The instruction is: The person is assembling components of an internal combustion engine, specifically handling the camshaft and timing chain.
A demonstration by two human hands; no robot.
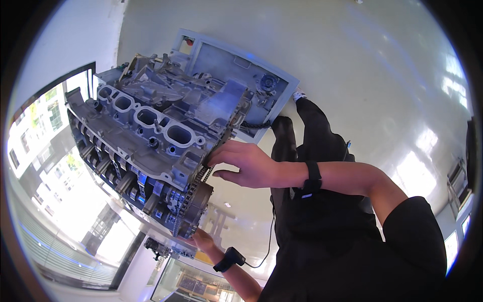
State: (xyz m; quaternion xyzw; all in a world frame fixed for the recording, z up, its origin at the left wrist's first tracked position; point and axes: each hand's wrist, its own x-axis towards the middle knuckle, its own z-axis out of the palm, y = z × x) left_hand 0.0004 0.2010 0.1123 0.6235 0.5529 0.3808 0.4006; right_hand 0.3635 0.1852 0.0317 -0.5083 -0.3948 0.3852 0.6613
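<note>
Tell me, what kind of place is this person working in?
Probably a workshop or training hall for engines. A bare metal engine block sits on a grey stand, both hands work at its timing chain, and the floor is glossy and pale with large windows alongside.

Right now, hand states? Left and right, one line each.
Left hand: under the lower end of the engine block, mostly hidden; grip cannot be told.
Right hand: open, fingertips on the timing chain, gripping nothing.

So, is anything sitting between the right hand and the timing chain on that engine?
Nothing visible. The right hand has its fingertips at the timing chain on the engine end face. The left hand is below the lower sprocket, out of the way.
</note>
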